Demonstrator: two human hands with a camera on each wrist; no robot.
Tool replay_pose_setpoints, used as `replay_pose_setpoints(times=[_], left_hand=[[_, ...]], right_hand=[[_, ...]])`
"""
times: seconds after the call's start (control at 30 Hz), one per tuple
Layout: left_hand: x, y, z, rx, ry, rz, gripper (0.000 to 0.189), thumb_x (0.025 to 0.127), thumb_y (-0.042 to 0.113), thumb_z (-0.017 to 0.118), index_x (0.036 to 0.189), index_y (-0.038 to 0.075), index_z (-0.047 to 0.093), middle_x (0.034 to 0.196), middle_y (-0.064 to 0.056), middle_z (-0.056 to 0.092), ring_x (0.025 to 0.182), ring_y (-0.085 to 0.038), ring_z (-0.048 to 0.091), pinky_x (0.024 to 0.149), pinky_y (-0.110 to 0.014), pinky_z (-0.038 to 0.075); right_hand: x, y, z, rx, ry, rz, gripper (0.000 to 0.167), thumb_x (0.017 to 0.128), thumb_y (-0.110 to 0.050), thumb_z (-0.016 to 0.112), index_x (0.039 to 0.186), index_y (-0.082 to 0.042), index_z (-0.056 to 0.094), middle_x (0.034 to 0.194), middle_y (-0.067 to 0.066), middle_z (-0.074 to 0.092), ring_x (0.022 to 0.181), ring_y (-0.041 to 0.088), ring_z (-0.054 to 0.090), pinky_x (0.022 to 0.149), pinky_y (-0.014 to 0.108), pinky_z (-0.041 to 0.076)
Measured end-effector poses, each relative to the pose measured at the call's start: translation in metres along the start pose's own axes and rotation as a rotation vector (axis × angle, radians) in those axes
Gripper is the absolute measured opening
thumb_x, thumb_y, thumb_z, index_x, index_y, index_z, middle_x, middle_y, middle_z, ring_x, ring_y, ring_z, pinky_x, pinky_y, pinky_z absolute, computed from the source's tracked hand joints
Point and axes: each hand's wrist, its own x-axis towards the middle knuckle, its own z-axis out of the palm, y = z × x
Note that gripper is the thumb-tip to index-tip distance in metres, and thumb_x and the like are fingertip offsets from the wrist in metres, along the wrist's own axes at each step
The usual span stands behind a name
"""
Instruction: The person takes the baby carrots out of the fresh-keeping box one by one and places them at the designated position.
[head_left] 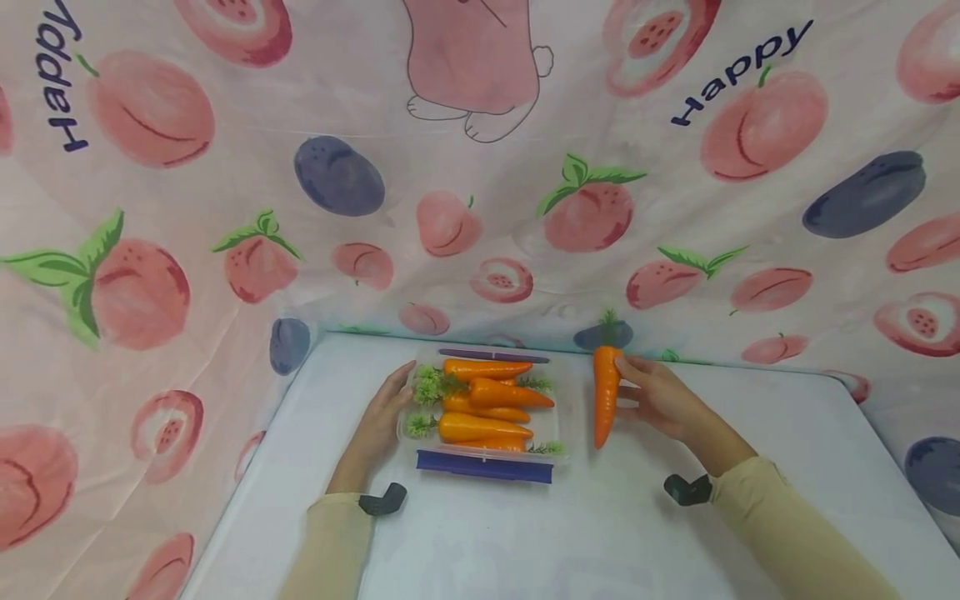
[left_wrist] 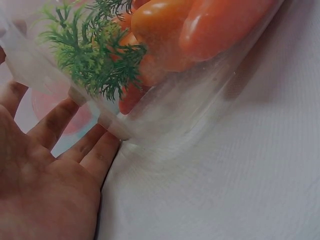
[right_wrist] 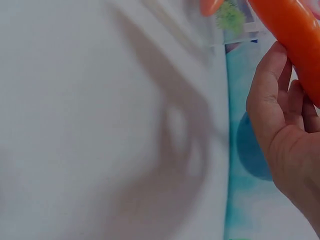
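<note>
A clear plastic box (head_left: 561,417) sits on the white table with several orange carrots (head_left: 487,427) lying in it, their green tops toward both ends. My left hand (head_left: 384,412) is at the box's left end; in the left wrist view its extended fingers (left_wrist: 92,145) touch the clear wall beside a green leafy top (left_wrist: 100,55). To the right of the box, my right hand (head_left: 662,398) pinches a single carrot (head_left: 606,392) between thumb and fingers, tip pointing down and leafy top up. The right wrist view shows this carrot (right_wrist: 295,40) above the table, with its shadow below.
Blue flaps (head_left: 483,467) hang along the box's front and back edges. Behind the table (head_left: 480,542) hangs a fruit-printed cloth (head_left: 495,208), meeting the table's back edge close behind the box. A dark wrist camera (head_left: 686,490) is strapped at each sleeve.
</note>
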Motion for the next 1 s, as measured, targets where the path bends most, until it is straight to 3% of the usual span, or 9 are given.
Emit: replay_pose_setpoints(times=[0.27,0.57,0.77,1.0], left_hand=[[0.0,0.0,0.0,0.031,0.009,-0.001,0.053,0.109,0.033,0.044,0.16,0.022,0.033,0.171,-0.007,0.022,0.159,-0.032,0.013,0.129,-0.059,0.009],[0.0,0.001,0.001,0.062,0.023,-0.002,0.053,0.109,0.035,0.044,0.16,0.023,0.034,0.171,-0.007,0.022,0.16,-0.032,0.012,0.128,-0.061,0.006],[-0.002,0.004,0.002,0.034,0.013,0.001,0.055,0.109,0.033,0.043,0.161,0.02,0.031,0.171,-0.008,0.02,0.16,-0.032,0.011,0.129,-0.059,0.006],[-0.002,0.005,0.003,0.021,0.011,0.003,0.055,0.109,0.034,0.044,0.161,0.021,0.031,0.171,-0.008,0.021,0.16,-0.031,0.012,0.129,-0.058,0.007]], right_hand=[[0.008,0.02,-0.006,0.027,0.025,0.039,0.081,0.105,-0.052,0.048,0.16,-0.001,0.018,0.136,0.002,0.052,0.133,0.033,0.046,0.107,0.053,0.052],[0.015,0.036,-0.008,0.012,0.077,0.065,0.078,0.102,-0.051,0.055,0.159,-0.008,0.022,0.139,0.011,0.048,0.118,0.026,0.057,0.101,0.05,0.057],[0.02,0.045,-0.006,-0.017,0.106,0.063,0.074,0.101,-0.048,0.059,0.158,-0.014,0.026,0.139,0.012,0.049,0.118,0.027,0.059,0.098,0.048,0.059],[0.023,0.051,-0.002,-0.081,0.111,0.029,0.072,0.103,-0.047,0.057,0.157,-0.012,0.028,0.151,0.023,0.042,0.117,0.028,0.061,0.099,0.048,0.058]])
